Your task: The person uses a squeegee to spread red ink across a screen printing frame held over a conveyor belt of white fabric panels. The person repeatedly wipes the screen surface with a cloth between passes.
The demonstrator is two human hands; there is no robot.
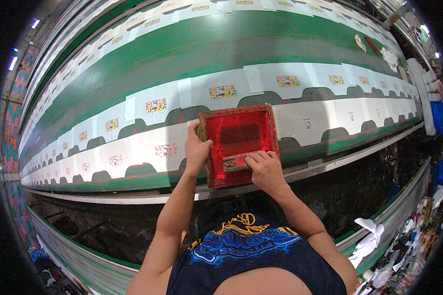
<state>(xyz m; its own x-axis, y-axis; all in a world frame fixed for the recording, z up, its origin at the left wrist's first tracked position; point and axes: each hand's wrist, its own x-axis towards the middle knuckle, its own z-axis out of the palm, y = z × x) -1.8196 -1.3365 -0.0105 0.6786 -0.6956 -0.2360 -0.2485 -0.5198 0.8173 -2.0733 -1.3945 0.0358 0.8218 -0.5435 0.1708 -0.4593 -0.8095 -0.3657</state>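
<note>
A red screen-printing frame (238, 130) with a wooden rim lies flat on a white fabric piece on the long green table (192, 49). My left hand (197, 147) grips the frame's left edge. My right hand (265, 167) presses a red-smeared squeegee (235, 162) against the mesh near the frame's front edge. White fabric pieces (157, 147) run in rows along the table; those to the left carry small multicoloured or red prints, those to the right only a small dark mark.
A pale metal rail (133, 199) edges the table's front. Below it is a dark gap and a second lower table edge (83, 255). White rags (371, 236) and clutter lie at lower right. Stacked coloured items (435, 88) stand at far right.
</note>
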